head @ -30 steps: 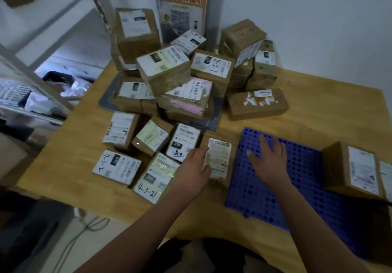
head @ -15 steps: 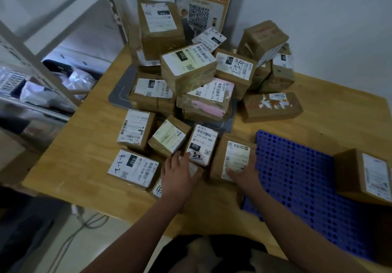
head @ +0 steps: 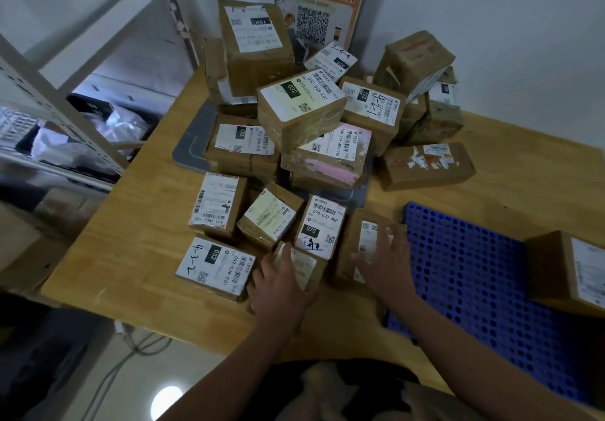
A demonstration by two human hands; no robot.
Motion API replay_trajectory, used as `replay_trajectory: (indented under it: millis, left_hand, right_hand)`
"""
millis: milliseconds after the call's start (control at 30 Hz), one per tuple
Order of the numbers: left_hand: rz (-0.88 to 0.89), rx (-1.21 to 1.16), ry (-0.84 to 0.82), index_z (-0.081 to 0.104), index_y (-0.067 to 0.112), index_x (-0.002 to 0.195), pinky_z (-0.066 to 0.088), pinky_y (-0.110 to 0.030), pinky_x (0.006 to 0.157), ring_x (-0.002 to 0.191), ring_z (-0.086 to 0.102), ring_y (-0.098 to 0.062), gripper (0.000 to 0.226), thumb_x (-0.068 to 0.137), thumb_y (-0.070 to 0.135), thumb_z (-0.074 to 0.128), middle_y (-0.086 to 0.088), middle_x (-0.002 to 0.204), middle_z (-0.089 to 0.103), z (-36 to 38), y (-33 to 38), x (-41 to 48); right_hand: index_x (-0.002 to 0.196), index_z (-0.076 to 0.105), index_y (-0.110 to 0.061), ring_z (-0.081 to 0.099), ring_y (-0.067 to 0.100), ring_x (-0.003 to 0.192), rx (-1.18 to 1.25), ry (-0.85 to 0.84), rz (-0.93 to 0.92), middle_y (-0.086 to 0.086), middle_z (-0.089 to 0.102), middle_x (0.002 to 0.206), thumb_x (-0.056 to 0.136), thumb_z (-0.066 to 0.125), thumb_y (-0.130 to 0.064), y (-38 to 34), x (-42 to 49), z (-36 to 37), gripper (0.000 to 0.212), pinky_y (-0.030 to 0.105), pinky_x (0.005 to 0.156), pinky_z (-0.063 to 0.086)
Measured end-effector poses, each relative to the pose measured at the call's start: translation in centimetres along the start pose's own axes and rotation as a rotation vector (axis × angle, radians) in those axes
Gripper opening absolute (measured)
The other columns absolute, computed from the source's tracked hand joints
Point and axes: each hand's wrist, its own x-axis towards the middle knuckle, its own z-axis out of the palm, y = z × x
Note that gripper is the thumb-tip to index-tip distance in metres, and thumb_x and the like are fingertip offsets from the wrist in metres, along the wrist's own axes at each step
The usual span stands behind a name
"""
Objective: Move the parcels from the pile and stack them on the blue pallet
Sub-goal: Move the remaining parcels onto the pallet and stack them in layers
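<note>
Brown cardboard parcels (head: 301,116) at centre carry white labels (head: 214,203) with black barcodes; one flat parcel (head: 330,172) shows pink. The blue plastic pallet (head: 474,273), lower right, is dotted with round holes. The wooden table (head: 137,240) is honey-tan; the top paper poster (head: 322,5), orange and white

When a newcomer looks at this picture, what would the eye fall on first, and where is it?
First the untidy pile of labelled parcels heaped at the back of the wooden table. Next the blue pallet at the front right, carrying a brown parcel on its far right. Then the left hand and right hand, each on a parcel near the front edge.
</note>
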Motion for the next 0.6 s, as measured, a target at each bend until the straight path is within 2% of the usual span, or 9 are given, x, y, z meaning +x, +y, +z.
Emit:
replay_trajectory:
  millis: [67, 133, 300, 400, 467, 533, 600]
  left_hand:
    - [-0.024, -0.041, 0.02, 0.012, 0.037, 0.146, 0.036, -0.05, 0.101, 0.13, 0.037, -0.031, 0.106, 0.062, 0.072, 0.066, -0.008, 0.146, 0.035, -0.5, -0.1, -0.2]
    - [-0.042, -0.043, 0.055, 0.015, 0.036, 0.145, 0.037, -0.049, 0.1, 0.128, 0.038, -0.03, 0.107, 0.059, 0.077, 0.064, -0.007, 0.144, 0.039, -1.0, 0.1, -0.3]
    - [-0.11, -0.176, 0.106, 0.021, 0.036, 0.144, 0.039, -0.048, 0.098, 0.126, 0.04, -0.03, 0.104, 0.059, 0.079, 0.063, -0.006, 0.139, 0.042, -2.7, 0.9, -0.6]
    - [-0.134, -0.263, 0.153, 0.028, 0.036, 0.141, 0.04, -0.045, 0.096, 0.125, 0.041, -0.028, 0.097, 0.06, 0.076, 0.065, -0.004, 0.137, 0.045, -3.5, 1.3, -1.1]
    - [-0.146, -0.32, 0.148, 0.03, 0.036, 0.141, 0.04, -0.045, 0.096, 0.124, 0.042, -0.027, 0.092, 0.065, 0.073, 0.066, -0.003, 0.135, 0.046, -3.8, 1.5, -1.0]
    - [-0.136, -0.407, 0.148, 0.034, 0.037, 0.14, 0.045, -0.045, 0.094, 0.119, 0.046, -0.022, 0.078, 0.074, 0.063, 0.066, 0.003, 0.129, 0.05, -3.9, 1.4, -0.9]
    - [-0.116, -0.556, 0.177, 0.039, 0.035, 0.138, 0.051, -0.036, 0.082, 0.103, 0.056, -0.011, 0.058, 0.086, 0.052, 0.059, 0.013, 0.118, 0.057, -4.3, 1.2, -0.8]
  right_hand:
    - [0.152, 0.021, -0.017, 0.012, 0.033, 0.145, -0.029, 0.0, -0.108, 0.016, 0.019, 0.155, 0.09, 0.056, -0.045, -1.5, 0.1, 0.2, 0.076, 0.048, 0.116, 0.015]
    - [0.149, 0.029, -0.016, 0.019, 0.029, 0.142, 0.038, 0.032, -0.159, 0.012, 0.028, 0.152, 0.092, 0.058, -0.038, -3.0, -0.1, 0.5, 0.068, 0.043, 0.114, 0.022]
    - [0.133, 0.048, -0.017, 0.043, 0.018, 0.121, 0.35, 0.044, -0.058, 0.002, 0.048, 0.128, 0.094, 0.056, -0.036, -4.9, -1.4, 1.3, 0.045, 0.034, 0.1, 0.037]
    - [0.125, 0.055, -0.022, 0.057, 0.015, 0.113, 0.563, -0.138, -0.014, -0.005, 0.06, 0.118, 0.097, 0.052, -0.038, -5.1, -2.1, 2.0, 0.032, 0.034, 0.095, 0.047]
    - [0.124, 0.058, -0.024, 0.06, 0.013, 0.114, 0.755, -0.306, 0.026, -0.007, 0.064, 0.121, 0.099, 0.049, -0.037, -5.3, -2.6, 2.3, 0.029, 0.039, 0.1, 0.047]
    - [0.125, 0.057, -0.03, 0.063, 0.016, 0.111, 0.914, -0.43, 0.103, -0.006, 0.066, 0.121, 0.099, 0.048, -0.039, -5.4, -2.9, 2.2, 0.029, 0.045, 0.099, 0.05]
    - [0.126, 0.054, -0.034, 0.066, 0.017, 0.106, 0.93, -0.472, 0.113, -0.008, 0.068, 0.118, 0.098, 0.051, -0.037, -5.3, -3.1, 2.0, 0.028, 0.045, 0.093, 0.053]
